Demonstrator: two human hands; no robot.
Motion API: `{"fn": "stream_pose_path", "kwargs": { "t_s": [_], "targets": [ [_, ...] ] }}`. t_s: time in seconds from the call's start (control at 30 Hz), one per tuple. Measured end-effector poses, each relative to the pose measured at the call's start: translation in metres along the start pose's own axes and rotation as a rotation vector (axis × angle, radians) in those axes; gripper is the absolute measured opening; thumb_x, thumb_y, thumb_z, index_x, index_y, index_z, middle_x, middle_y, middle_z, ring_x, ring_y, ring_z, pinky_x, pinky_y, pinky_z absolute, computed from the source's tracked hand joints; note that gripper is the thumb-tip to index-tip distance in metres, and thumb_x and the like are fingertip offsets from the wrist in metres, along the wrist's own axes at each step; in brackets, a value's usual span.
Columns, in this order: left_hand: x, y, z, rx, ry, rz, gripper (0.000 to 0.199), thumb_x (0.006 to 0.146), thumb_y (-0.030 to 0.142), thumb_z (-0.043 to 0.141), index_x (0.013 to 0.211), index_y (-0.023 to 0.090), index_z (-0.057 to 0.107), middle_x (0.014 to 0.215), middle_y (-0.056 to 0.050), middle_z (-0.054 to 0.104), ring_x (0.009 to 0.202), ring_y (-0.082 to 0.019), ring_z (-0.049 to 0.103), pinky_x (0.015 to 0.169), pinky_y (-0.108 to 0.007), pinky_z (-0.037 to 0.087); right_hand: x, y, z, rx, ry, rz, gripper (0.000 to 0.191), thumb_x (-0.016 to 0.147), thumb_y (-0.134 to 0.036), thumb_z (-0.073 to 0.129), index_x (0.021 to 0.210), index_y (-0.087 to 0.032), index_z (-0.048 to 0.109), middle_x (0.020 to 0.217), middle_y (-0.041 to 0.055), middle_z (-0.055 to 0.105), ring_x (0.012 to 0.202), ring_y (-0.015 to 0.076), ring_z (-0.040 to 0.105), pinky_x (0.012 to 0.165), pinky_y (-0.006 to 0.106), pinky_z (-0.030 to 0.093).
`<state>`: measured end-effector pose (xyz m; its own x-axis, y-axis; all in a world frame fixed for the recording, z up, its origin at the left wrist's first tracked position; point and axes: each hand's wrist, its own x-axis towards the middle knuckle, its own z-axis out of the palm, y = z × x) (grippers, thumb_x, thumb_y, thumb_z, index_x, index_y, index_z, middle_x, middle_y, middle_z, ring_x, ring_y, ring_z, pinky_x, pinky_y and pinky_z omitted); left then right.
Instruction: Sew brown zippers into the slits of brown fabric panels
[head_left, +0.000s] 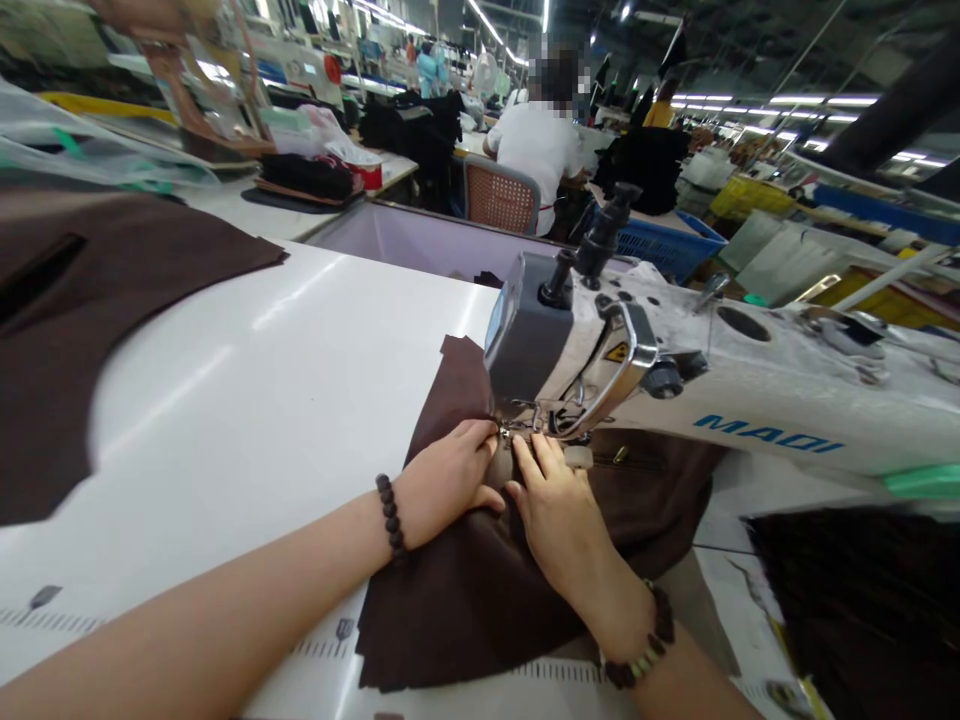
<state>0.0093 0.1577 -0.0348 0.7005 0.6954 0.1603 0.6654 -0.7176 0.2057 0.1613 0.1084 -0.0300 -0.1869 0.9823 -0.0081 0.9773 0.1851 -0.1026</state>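
Note:
A dark brown fabric piece [465,610] lies under the head of a white sewing machine [757,400] marked MAQI. My left hand [450,475] presses on the cloth left of the presser foot [508,432], fingers stretched toward it and thumb apart. Just right of the foot, my right hand [559,510] rests with spread fingers on the same cloth. Past its fingers, a small gold zipper pull [620,455] shows on the brown fabric. The needle point and the stitch line are too small to make out.
Another brown fabric piece [150,270] lies at the left of the white table [300,370]. Dark cloth [862,600] lies at the right. Beyond the table are a purple bin [405,240], a blue crate [667,245] and a seated person in white [532,150].

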Motion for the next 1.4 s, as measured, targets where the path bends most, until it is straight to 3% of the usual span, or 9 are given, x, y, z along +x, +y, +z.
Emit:
{"fn": "stream_pose_path", "kwargs": {
  "t_s": [0.63, 1.13, 1.4],
  "targets": [
    [0.004, -0.005, 0.0, 0.024, 0.009, 0.04, 0.062, 0.062, 0.045, 0.075, 0.106, 0.007, 0.055, 0.107, -0.014, 0.056, 0.105, -0.027, 0.051, 0.094, -0.036, 0.041, 0.004, 0.002, 0.0, 0.019, 0.029, -0.022, 0.045, 0.089, -0.024, 0.046, 0.132, -0.013, 0.042, 0.128, 0.0122, 0.049, 0.115, 0.0272, 0.044, 0.092, 0.044, 0.041],
    [0.013, -0.01, -0.003, 0.04, -0.084, 0.018, 0.056, 0.07, 0.046, 0.069, 0.103, 0.001, 0.059, 0.11, -0.018, 0.055, 0.107, -0.03, 0.05, 0.094, -0.038, 0.043, 0.011, 0.005, -0.002, -0.008, 0.026, -0.012, 0.037, 0.091, -0.029, 0.042, 0.125, -0.017, 0.049, 0.116, 0.0114, 0.056, 0.105, 0.0277, 0.05, 0.088, 0.043, 0.043],
    [0.007, -0.01, -0.001, 0.003, -0.057, 0.006, 0.061, 0.067, 0.047, 0.071, 0.11, 0.006, 0.056, 0.117, -0.016, 0.052, 0.112, -0.028, 0.047, 0.098, -0.036, 0.04, 0.009, 0.004, 0.0, -0.007, 0.036, -0.015, 0.041, 0.089, -0.028, 0.047, 0.129, -0.016, 0.045, 0.121, 0.0128, 0.053, 0.108, 0.0277, 0.049, 0.093, 0.044, 0.04]
  ]
}}
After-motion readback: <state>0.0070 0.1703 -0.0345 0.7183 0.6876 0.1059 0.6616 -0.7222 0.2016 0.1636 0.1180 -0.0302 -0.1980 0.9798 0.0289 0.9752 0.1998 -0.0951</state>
